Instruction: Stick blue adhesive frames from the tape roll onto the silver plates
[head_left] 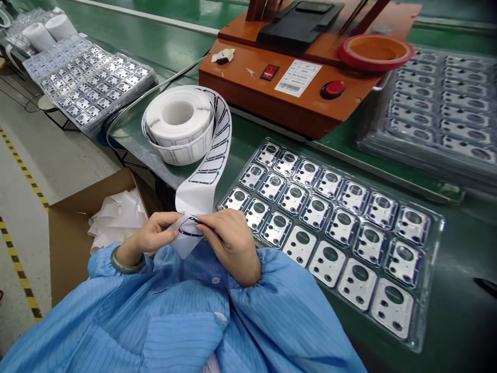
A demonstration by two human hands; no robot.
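We note both hands at the loose end of a white strip (190, 194), which comes off a roll (178, 124) lying core-up on the green bench (458, 248). The strip carries dark-outlined labels (215, 150) and hangs in a curve down to the hands, over the bench edge.

Left hand (153, 233): fingers (173, 218) narrow, pinching the strip's left edge. Right hand (229, 241): fingers (204, 220) narrow, gripping the strip at a label (190, 227). We cannot tell whether that label has lifted.

A clear tray (435, 269) of metal plates (330, 264) sits just beside the right hand. Below the left hand, a cardboard box (89, 248) holds white film (116, 217). Beyond the roll stands an orange machine (279, 88) with a red button (333, 89). A red tape roll (375, 52) rests on it. Stacked trays lie upper left (89, 83) and far right (438, 103). A green bangle (126, 264) circles the left wrist.
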